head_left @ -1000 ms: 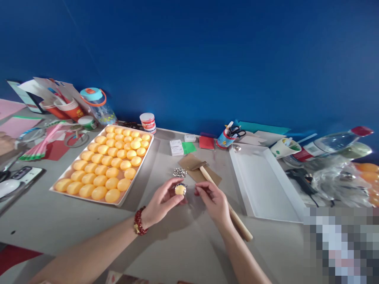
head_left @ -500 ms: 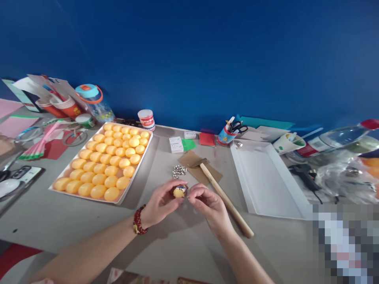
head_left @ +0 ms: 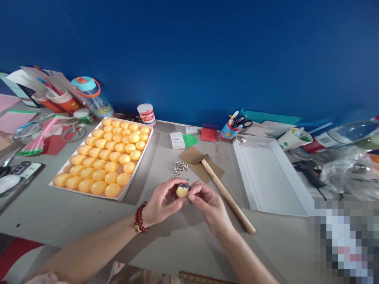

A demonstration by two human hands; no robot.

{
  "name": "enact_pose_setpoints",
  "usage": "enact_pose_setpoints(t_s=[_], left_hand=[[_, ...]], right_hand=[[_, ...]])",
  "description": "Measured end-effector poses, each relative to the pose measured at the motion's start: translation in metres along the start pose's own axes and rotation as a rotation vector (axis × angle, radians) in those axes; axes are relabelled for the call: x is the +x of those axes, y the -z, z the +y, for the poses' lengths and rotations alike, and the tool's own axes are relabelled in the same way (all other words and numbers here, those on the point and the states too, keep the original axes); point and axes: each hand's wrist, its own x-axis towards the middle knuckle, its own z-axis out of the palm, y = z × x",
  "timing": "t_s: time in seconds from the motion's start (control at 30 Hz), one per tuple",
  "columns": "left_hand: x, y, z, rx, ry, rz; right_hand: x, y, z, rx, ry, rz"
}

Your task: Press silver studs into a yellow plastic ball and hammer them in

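Note:
My left hand (head_left: 166,201), with a dark red bead bracelet at the wrist, is closed around a yellow-orange ball (head_left: 181,192) whose upper and right edge is shiny silver. Against the ball's right side, my right hand (head_left: 209,203) is closed with thumb and forefinger pinched; anything between the fingertips is too small to make out. Just beyond both hands lies a small pile of shiny silver pieces (head_left: 181,166). To the right of that, a wooden-handled hammer (head_left: 227,193) rests with its head on a brown sheet (head_left: 217,172).
At left, a shallow white box (head_left: 120,195) holds rows of orange balls (head_left: 111,166). A shallow white tray (head_left: 272,177) sits at right, with a silver item in its far corner. Small white boxes (head_left: 177,141) and a scissors cup (head_left: 229,132) stand behind. Another person's hand (head_left: 4,141) shows far left.
My right hand has moved left, from apart to meeting the ball's right side. The left hand keeps its hold on the ball. The view has shifted slightly.

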Motion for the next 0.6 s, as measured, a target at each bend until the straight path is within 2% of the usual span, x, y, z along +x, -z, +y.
enact_pose_setpoints(t_s=[0.2,0.6], left_hand=[[0.0002,-0.0004,-0.0004,0.009,0.014,-0.002],[0.0005,0.0003,0.0047,0.054,0.021,0.001]], right_hand=[[0.0003,0.0013,-0.0031,-0.069,-0.027,0.008],[0.0021,0.0041,-0.0014,-0.06,-0.042,-0.017]])
